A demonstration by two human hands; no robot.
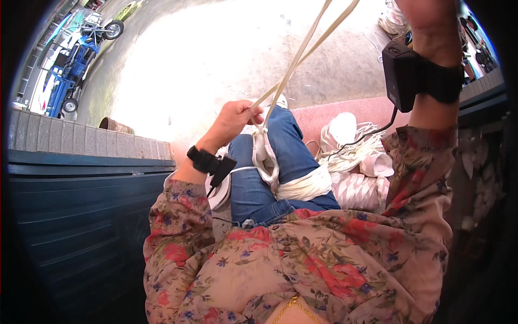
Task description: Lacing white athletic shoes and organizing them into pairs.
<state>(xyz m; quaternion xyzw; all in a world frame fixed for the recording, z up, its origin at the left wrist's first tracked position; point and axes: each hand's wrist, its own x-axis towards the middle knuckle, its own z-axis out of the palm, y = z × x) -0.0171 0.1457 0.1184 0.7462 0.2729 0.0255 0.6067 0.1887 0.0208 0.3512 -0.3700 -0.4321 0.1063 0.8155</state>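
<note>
A white shoe (264, 155) is held between my knees, its opening partly in view. From its upper end, long cream flat laces (298, 60) rise up and to the right and leave the top edge. My left hand (240, 120) is closed, pinching a lace just above the shoe. At the top right, my right hand (429, 16) is raised high; it is blurred and its fingers are cut off, so whether it grips the laces does not show. Across my right thigh lies a bundle of cream laces (306, 185).
Right of my legs are heaped more white shoes (359, 190) and loose laces (353, 143). A round white object (220, 193) sits by my left thigh. Dark blue panels (91, 216) flank me at left. A blue wheeled vehicle (75, 67) stands far left.
</note>
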